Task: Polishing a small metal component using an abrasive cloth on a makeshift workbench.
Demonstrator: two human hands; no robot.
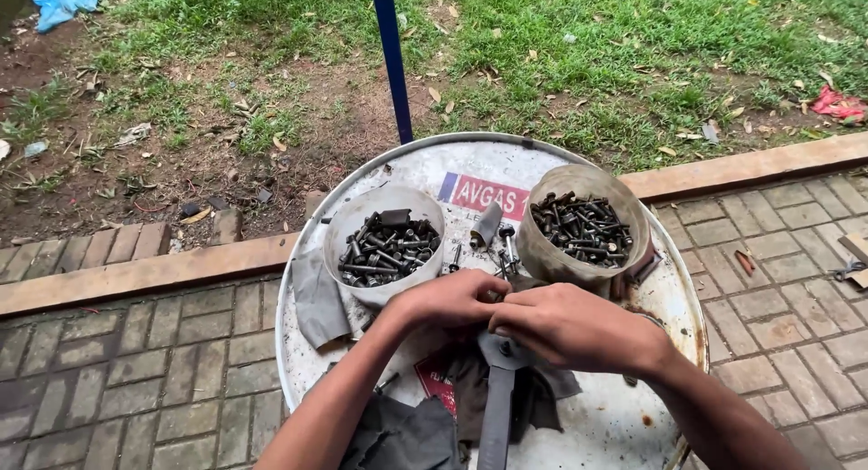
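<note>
— What have we got under our fingers?
— A long grey metal tool, something like a big wrench, lying on the white drum top with its handle pointing back at us and its head just in front of our chest, over some dark rags.
— And the hands?
— Our right hand is curled over the head of the tool, fingers bent down and closed on it. Our left hand is bunched up touching the right, fingers pinched on something small; we cannot tell what it is.
— How do we do this well?
— We'd say keep the right hand pressing the head flat so it doesn't roll, and let the left do the fine turning.
— Anything nearby to mind?
— The two tubs of bolts: the white tub just beyond our left hand, the brown tub beyond our right. Loose bolts lie between them; keep our elbows in.
</note>
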